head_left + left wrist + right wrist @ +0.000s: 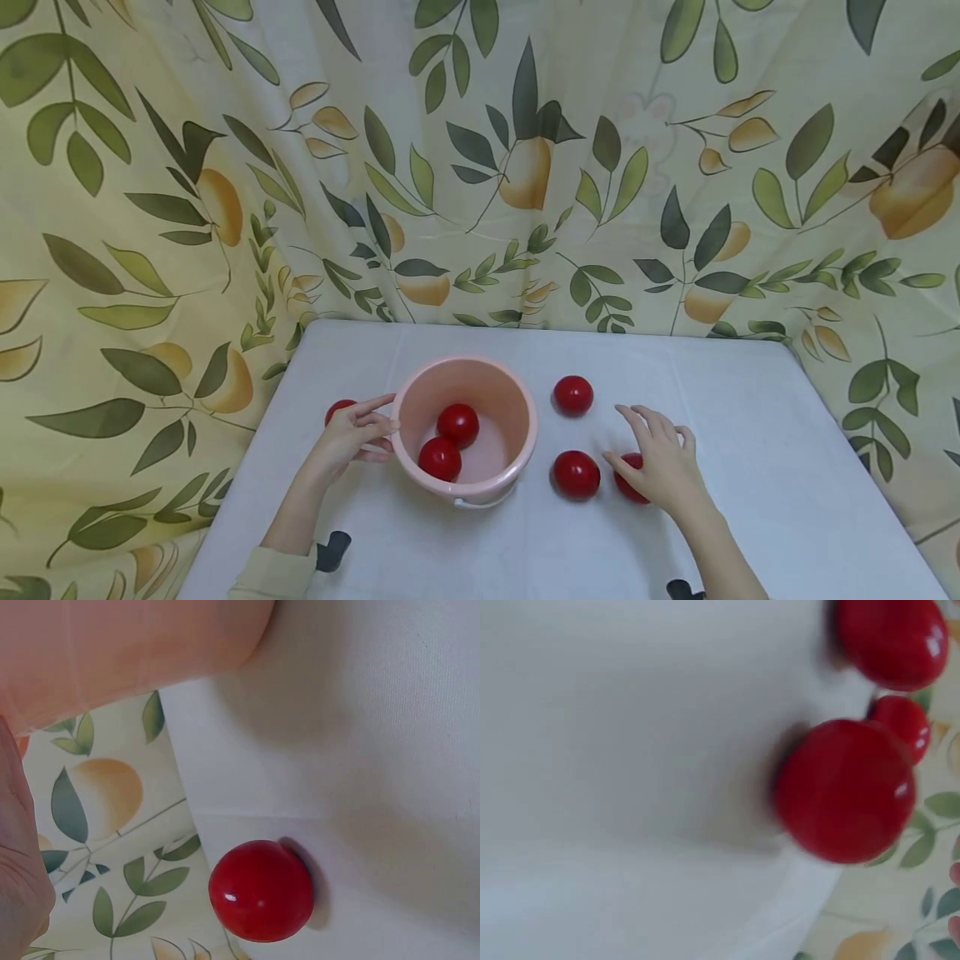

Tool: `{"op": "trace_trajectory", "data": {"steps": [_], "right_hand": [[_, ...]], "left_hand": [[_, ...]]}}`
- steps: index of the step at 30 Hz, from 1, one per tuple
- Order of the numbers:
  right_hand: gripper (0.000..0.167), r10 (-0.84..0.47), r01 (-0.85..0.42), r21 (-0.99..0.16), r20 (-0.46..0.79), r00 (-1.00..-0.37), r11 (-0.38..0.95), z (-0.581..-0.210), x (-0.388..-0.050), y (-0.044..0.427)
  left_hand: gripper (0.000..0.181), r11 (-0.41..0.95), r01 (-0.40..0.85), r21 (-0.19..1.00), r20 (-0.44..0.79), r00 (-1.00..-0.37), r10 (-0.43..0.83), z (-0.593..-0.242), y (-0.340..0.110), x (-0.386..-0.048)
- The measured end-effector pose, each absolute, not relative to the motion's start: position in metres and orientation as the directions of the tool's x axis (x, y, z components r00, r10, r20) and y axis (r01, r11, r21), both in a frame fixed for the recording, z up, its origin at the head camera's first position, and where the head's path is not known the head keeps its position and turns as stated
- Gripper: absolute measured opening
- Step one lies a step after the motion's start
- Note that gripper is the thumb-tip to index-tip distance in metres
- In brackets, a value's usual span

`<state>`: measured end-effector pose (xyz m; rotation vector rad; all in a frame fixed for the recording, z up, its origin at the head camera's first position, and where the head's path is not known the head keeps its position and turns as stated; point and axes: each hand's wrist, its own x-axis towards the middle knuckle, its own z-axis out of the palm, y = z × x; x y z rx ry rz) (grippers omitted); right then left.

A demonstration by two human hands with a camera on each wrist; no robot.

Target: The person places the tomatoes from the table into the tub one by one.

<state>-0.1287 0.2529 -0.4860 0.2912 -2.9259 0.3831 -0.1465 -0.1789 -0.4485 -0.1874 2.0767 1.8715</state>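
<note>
A pink bucket stands on the white table with two red balls inside. My left hand touches the bucket's left side with loosely bent fingers; the left wrist view shows part of the hand beside the bucket wall. To the bucket's right, my right hand is spread over a red ball, partly covering it; whether it touches cannot be told. In the right wrist view a red ball appears large, with fingertips just at the right edge.
Two more red balls lie between bucket and right hand, one further back and one nearer. Another ball sits behind the left hand, also in the left wrist view. A patterned curtain hangs behind the table.
</note>
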Motion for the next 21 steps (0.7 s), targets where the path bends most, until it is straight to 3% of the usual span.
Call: {"op": "trace_trajectory", "data": {"steps": [13, 21], "right_hand": [[0.085, -0.060, -0.058, -0.259, 0.001, -0.998, 0.964, -0.522, -0.103, 0.281], [0.079, -0.069, -0.074, -0.255, 0.027, -0.997, 0.964, -0.539, -0.102, 0.289]], "left_hand": [[0.057, 0.131, -0.325, 0.936, -0.341, -0.933, 0.117, -0.451, -0.179, -0.147], [0.055, 0.122, -0.343, 0.932, -0.357, -0.926, 0.125, -0.437, -0.175, -0.143]]}}
